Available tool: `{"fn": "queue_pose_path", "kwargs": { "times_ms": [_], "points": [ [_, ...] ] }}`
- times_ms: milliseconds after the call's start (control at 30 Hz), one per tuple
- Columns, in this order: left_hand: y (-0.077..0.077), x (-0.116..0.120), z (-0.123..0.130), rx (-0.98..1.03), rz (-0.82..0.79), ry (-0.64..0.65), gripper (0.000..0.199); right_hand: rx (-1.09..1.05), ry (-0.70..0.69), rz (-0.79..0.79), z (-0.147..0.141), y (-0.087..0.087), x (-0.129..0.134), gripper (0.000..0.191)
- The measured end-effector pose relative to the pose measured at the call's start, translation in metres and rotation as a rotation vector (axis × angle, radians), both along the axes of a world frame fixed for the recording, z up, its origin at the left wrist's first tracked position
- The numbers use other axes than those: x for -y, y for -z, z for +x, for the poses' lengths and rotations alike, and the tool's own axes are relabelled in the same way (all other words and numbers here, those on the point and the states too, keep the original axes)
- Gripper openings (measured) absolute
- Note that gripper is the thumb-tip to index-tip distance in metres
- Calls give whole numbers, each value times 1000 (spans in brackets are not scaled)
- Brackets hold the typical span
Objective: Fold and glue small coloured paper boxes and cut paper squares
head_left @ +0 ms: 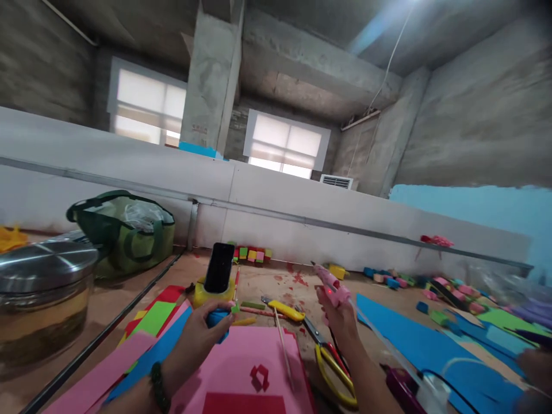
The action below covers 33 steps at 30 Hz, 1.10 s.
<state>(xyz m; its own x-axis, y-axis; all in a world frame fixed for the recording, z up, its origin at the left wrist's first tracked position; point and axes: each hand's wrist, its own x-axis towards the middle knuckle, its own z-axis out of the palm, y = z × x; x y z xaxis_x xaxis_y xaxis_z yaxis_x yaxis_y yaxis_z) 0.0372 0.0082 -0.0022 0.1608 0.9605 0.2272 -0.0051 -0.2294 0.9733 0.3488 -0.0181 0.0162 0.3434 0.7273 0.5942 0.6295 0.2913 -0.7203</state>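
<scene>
My left hand [198, 333], with a dark beaded bracelet at the wrist, is closed around a small blue block [217, 318] with a bit of green at its corner. In my right hand [342, 328] is a pink hot glue gun [331, 283], its nozzle pointing up and left and a clear glue stick trailing behind. Below my left hand lies a stack of pink paper [224, 359] with a folded red paper piece [259, 378] and a thin wooden stick [283, 348] on it. Yellow-handled scissors [332, 368] and a yellow utility knife [287, 309] lie between my hands.
A phone [219, 267] leans on a yellow holder. Small coloured blocks [251, 254] line the wall. Blue paper sheets [401, 339] spread rightward, near another person's blurred hand [537, 368]. A lidded glass jar [43, 310] and a green bag [129, 238] stand left.
</scene>
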Motion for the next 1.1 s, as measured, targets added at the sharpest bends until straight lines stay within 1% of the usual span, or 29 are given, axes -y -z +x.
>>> {"fn": "queue_pose_path", "kwargs": {
  "times_ms": [67,133,167,233,300,400,467,567,667,800,867,1000,1100],
  "points": [
    [-4,-1,-2,36,-34,-21,42,-91,-72,-65,-23,0,8,52],
    [-5,-4,-4,98,-80,-35,42,-208,-269,-140,-44,-2,18,51],
    [-5,-6,-5,134,-117,-2,42,-232,-355,-185,-52,-5,22,50],
    [-2,-10,-6,244,-193,73,42,-200,-480,-250,-61,-10,29,50],
    [0,-12,-6,366,-266,127,42,-115,-547,-292,-64,-13,34,52],
    [3,-13,-6,442,-298,194,41,-19,-574,-340,-63,-9,38,54],
    [5,-12,-5,409,-286,215,40,5,-591,-378,-63,-3,40,53],
    [6,-11,-5,306,-258,230,39,4,-632,-405,-67,5,42,51],
    [6,-9,-4,258,-234,253,39,-3,-672,-421,-73,4,41,51],
    [5,-7,-4,249,-218,283,41,-33,-641,-472,-78,-2,40,55],
    [5,-7,-5,243,-218,286,42,-34,-637,-495,-79,-3,40,54],
    [4,-6,-5,235,-204,260,46,-41,-639,-539,-79,3,40,51],
    [2,-4,-4,232,-185,269,44,-66,-648,-539,-78,7,39,50]
  ]
}}
